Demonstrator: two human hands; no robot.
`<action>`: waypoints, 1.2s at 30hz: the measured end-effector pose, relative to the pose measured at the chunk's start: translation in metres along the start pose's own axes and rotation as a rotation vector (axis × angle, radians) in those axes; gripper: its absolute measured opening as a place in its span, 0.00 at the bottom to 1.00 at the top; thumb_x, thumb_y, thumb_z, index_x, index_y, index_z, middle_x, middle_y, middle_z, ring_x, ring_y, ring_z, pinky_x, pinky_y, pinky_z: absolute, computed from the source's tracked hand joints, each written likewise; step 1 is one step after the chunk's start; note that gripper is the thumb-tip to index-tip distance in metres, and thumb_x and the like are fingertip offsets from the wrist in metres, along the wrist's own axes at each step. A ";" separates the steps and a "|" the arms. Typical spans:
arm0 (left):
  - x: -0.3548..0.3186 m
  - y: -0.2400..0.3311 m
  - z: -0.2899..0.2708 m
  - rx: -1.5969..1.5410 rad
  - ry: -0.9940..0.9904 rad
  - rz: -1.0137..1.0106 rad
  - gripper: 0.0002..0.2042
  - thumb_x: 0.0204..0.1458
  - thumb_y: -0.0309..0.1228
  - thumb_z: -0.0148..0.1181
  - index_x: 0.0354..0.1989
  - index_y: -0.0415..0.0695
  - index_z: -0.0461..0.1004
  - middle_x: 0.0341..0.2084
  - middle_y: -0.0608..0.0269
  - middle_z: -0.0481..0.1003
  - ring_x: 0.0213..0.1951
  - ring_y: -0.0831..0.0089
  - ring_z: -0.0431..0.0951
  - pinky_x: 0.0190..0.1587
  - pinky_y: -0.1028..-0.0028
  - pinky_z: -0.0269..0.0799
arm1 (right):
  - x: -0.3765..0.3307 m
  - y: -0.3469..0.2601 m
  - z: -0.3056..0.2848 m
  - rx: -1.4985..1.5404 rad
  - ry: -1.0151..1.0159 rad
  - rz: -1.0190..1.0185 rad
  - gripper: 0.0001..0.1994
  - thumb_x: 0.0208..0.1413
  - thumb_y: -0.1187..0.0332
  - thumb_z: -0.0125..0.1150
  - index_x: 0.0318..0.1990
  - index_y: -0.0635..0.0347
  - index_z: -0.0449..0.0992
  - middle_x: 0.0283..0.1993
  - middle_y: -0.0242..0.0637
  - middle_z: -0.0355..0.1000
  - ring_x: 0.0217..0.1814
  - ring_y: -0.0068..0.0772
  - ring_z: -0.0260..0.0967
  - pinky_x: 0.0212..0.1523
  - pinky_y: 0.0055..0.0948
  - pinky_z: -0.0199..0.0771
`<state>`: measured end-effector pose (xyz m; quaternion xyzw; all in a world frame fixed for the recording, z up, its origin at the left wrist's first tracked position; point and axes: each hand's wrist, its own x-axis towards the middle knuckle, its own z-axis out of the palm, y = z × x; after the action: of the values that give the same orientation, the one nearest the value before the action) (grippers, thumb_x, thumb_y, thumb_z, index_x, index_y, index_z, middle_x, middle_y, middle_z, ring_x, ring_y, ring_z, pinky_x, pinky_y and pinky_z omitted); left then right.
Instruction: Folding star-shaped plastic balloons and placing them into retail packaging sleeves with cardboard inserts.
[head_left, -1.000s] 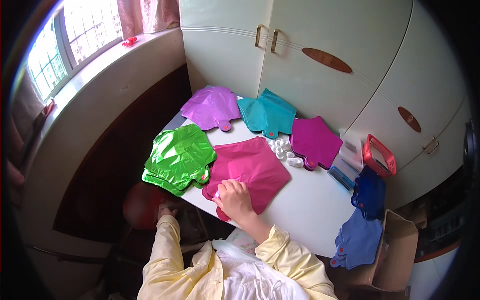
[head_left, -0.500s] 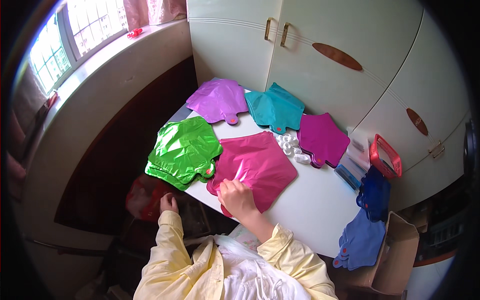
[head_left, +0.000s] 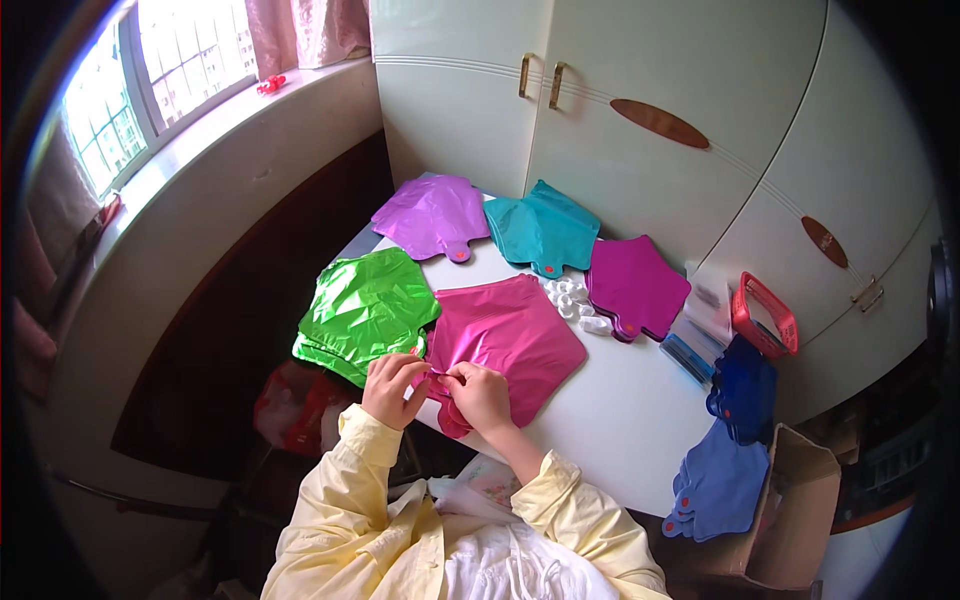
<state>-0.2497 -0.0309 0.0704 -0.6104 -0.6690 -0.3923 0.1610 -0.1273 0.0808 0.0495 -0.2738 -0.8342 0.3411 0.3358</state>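
Note:
A stack of flat, star-shaped pink foil balloons [head_left: 515, 335] lies at the near side of the white table [head_left: 620, 430]. Over its left corner both hands meet. My right hand [head_left: 480, 395] pinches the edge of a pink foil balloon between thumb and fingers. Close beside it, my left hand [head_left: 393, 390] has its fingertips closed on the same edge; exactly what lies between them is small and partly hidden. Just beyond my left hand is a stack of shiny green foil balloons [head_left: 368, 305], touching the pink ones.
Lilac [head_left: 430, 215], teal [head_left: 545, 228] and magenta foil balloons [head_left: 638, 285] lie along the back. White ribbon rolls [head_left: 570, 298] sit between stacks. At right are a red basket [head_left: 742, 308], dark blue [head_left: 745, 385] and light blue balloons [head_left: 722, 480], and a cardboard box [head_left: 795, 510].
My left hand has come up from below the table edge to join my right hand at the pink balloon's corner. The view has shifted slightly.

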 end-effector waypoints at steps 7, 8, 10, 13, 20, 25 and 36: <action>-0.004 0.000 0.021 -0.114 -0.125 -0.047 0.09 0.46 0.28 0.61 0.36 0.44 0.72 0.32 0.60 0.75 0.34 0.60 0.75 0.40 0.67 0.67 | 0.004 0.008 -0.005 0.218 -0.030 0.170 0.08 0.45 0.67 0.69 0.27 0.61 0.78 0.23 0.38 0.76 0.24 0.25 0.74 0.27 0.26 0.71; -0.004 0.001 0.021 -0.102 -0.092 -0.031 0.11 0.46 0.28 0.61 0.38 0.44 0.72 0.33 0.60 0.74 0.34 0.60 0.75 0.39 0.66 0.66 | 0.004 0.007 -0.006 0.225 -0.038 0.178 0.08 0.45 0.67 0.69 0.28 0.61 0.78 0.23 0.38 0.76 0.24 0.24 0.74 0.27 0.26 0.71; -0.002 0.003 0.020 -0.087 -0.116 -0.029 0.10 0.45 0.29 0.62 0.36 0.44 0.73 0.36 0.59 0.73 0.37 0.61 0.74 0.39 0.66 0.67 | 0.004 0.004 -0.009 0.238 -0.056 0.191 0.08 0.45 0.67 0.69 0.28 0.62 0.78 0.23 0.38 0.76 0.24 0.24 0.74 0.27 0.26 0.71; -0.003 0.000 0.022 -0.022 -0.108 -0.026 0.08 0.44 0.31 0.63 0.32 0.45 0.75 0.38 0.59 0.72 0.40 0.61 0.73 0.41 0.65 0.66 | 0.005 0.006 -0.011 0.271 -0.060 0.212 0.08 0.46 0.67 0.69 0.27 0.62 0.78 0.23 0.36 0.76 0.24 0.19 0.71 0.27 0.24 0.70; 0.007 0.007 0.019 0.171 -0.208 0.166 0.10 0.46 0.37 0.61 0.33 0.45 0.74 0.37 0.63 0.74 0.43 0.65 0.74 0.53 0.62 0.62 | 0.008 0.033 -0.010 0.706 -0.083 0.332 0.09 0.52 0.67 0.65 0.27 0.60 0.72 0.24 0.27 0.70 0.26 0.16 0.65 0.28 0.22 0.67; 0.007 0.006 0.027 0.133 -0.303 0.155 0.16 0.48 0.37 0.58 0.46 0.48 0.73 0.32 0.63 0.74 0.37 0.67 0.75 0.54 0.64 0.64 | 0.008 0.027 -0.036 1.150 0.013 0.527 0.02 0.56 0.71 0.58 0.33 0.55 0.71 0.31 0.26 0.71 0.32 0.17 0.68 0.34 0.19 0.69; 0.009 0.014 0.032 0.180 -0.293 0.219 0.13 0.44 0.36 0.61 0.41 0.52 0.77 0.26 0.63 0.67 0.34 0.63 0.70 0.48 0.62 0.67 | -0.001 0.054 -0.257 1.225 0.705 0.199 0.08 0.57 0.68 0.54 0.43 0.57 0.71 0.40 0.34 0.72 0.41 0.29 0.72 0.40 0.31 0.76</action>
<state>-0.2300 -0.0021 0.0611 -0.7132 -0.6473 -0.2182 0.1573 0.0771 0.2125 0.1476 -0.2049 -0.3054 0.6688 0.6461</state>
